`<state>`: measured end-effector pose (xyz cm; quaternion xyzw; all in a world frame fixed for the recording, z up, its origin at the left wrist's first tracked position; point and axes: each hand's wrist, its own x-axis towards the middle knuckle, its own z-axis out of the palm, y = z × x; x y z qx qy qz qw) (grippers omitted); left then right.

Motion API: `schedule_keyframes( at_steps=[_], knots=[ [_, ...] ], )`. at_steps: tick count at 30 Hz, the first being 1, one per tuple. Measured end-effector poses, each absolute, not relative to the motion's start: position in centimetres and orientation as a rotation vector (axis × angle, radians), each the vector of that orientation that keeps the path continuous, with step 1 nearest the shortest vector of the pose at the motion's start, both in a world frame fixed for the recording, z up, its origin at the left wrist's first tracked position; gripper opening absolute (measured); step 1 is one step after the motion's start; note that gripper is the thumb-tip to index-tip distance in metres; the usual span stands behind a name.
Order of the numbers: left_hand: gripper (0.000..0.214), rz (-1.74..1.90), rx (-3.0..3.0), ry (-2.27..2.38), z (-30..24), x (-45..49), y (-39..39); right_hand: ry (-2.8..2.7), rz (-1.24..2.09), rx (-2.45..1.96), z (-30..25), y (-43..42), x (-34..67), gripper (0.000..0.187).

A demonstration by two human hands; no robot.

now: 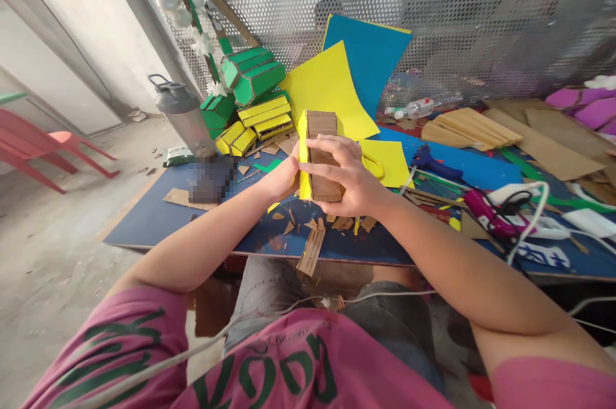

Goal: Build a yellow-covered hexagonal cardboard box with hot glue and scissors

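I hold a brown cardboard box piece (321,130) upright above the blue table (149,216); a yellow paper strip (303,158) runs down its left edge. My right hand (349,181) wraps round the piece from the right, fingers closed across its front. My left hand (282,179) presses against the yellow strip on the left side, fingers curled behind it. Cardboard scraps (312,248) lie on the table just below both hands.
Finished green (250,75) and yellow (264,117) cardboard shapes stand at the back left beside a grey shaker bottle (185,113). Yellow (327,88) and blue (370,56) sheets lean on the perforated wall. Glue guns, blue (436,165) and pink (486,213), lie right with cables. Red chairs (29,149) stand left.
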<state>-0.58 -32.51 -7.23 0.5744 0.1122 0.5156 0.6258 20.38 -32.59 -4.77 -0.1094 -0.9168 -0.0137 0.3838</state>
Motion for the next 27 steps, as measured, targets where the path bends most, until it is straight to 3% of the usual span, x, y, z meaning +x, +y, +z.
schedule_keyframes(
  at_steps=[27],
  knots=[
    [0.119,1.204,1.240,0.311,-7.11,-0.61,-32.76,-2.350,-0.045,-0.282,-4.74,-32.61,20.35,0.101]
  ],
)
